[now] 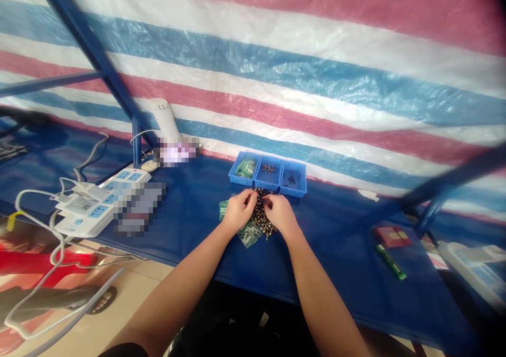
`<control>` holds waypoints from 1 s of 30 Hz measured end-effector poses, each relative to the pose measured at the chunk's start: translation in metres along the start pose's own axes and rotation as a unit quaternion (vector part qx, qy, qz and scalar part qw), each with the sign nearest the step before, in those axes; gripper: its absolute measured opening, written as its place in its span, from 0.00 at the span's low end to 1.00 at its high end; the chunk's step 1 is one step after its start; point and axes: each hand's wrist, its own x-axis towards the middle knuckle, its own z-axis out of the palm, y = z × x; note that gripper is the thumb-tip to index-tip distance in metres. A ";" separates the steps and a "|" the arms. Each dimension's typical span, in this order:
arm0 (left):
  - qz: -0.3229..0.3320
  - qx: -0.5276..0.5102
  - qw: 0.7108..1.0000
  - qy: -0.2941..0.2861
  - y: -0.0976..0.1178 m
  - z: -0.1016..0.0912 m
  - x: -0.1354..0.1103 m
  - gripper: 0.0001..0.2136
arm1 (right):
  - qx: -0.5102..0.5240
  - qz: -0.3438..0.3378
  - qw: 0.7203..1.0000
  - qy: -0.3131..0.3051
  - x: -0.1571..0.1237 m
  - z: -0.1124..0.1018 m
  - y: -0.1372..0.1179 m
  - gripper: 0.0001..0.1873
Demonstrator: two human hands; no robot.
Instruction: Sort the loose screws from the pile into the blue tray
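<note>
The left hand [240, 209] and right hand [280, 213] curled over a pile of metal parts [260, 215] from nine and three o'clock; whether either pinched one, I couldn't tell. Blue trays [272, 181] sat at the pile's twelve o'clock, presumably for short reaches.

Black clothing [225, 315] with small whitish marks; a black sleeve [123, 351] on the left arm [174, 296]; left hand [238, 209] and right hand [281, 214] bare.

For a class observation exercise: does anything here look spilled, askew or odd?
Yes: small metal parts lie heaped loose on the blue table, outside the blue bins, as if spilled, though perhaps deliberately. At left, white cables hang in untidy loops off the table's edge.
</note>
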 end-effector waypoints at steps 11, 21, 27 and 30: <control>-0.003 0.002 1.000 -0.006 0.000 -0.001 0.001 0.12 | 0.160 0.018 0.986 0.051 0.002 0.006 0.004 0.12; 0.033 -0.033 0.998 -0.033 0.000 0.002 0.000 0.11 | 0.493 0.103 0.855 0.126 0.005 -0.002 -0.015 0.17; 0.040 -0.030 0.999 -0.015 -0.001 0.002 0.000 0.10 | 0.532 0.113 0.834 0.087 0.006 0.001 -0.017 0.17; 0.036 -0.016 0.999 -0.003 -0.001 0.001 -0.001 0.10 | 0.515 0.102 0.848 0.069 0.005 -0.002 -0.018 0.18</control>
